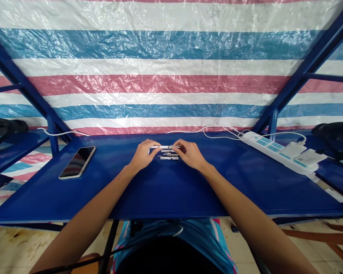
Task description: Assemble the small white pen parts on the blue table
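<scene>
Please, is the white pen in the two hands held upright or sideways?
Sideways: the white pen stretches across from the left hand to the right hand, above the blue table.

Straight ahead of you, a striped plastic sheet spreads wall-like, white, blue and red, creased and flashing with glare. Blue metal beams slant up either side of your blue worktop, with further blue surfaces beyond. Below, you've got pale floor tiles, stained at left, and brown wooden furniture lower right.
</scene>
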Available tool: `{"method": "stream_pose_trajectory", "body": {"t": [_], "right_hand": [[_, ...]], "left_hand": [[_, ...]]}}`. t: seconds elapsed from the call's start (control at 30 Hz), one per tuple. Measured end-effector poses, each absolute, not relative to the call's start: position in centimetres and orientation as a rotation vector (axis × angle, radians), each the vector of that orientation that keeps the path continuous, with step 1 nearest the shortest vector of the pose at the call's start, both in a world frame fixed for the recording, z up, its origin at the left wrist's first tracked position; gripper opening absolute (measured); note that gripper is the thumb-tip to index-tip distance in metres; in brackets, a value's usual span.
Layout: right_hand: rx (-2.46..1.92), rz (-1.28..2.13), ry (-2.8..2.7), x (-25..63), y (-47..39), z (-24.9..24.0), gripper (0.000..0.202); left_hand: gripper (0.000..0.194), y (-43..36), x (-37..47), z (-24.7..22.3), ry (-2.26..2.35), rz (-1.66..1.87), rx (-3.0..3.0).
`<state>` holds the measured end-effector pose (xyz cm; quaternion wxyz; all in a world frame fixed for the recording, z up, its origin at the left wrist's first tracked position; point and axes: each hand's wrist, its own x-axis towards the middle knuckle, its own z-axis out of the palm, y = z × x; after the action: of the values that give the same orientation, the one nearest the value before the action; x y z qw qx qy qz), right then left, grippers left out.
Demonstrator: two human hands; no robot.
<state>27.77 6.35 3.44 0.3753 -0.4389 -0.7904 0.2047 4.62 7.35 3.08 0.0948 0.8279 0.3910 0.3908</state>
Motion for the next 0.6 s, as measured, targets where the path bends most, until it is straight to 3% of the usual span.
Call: {"method": "stream_pose_trajectory", "body": {"t": [0.6], "right_hand": [[-1.097,0.56,-2.033,27.75,6.38,3.21,0.011]], "left_hand": [[0.044,7.35,4.46,3.33,1.19,1.03,2.474]]}}
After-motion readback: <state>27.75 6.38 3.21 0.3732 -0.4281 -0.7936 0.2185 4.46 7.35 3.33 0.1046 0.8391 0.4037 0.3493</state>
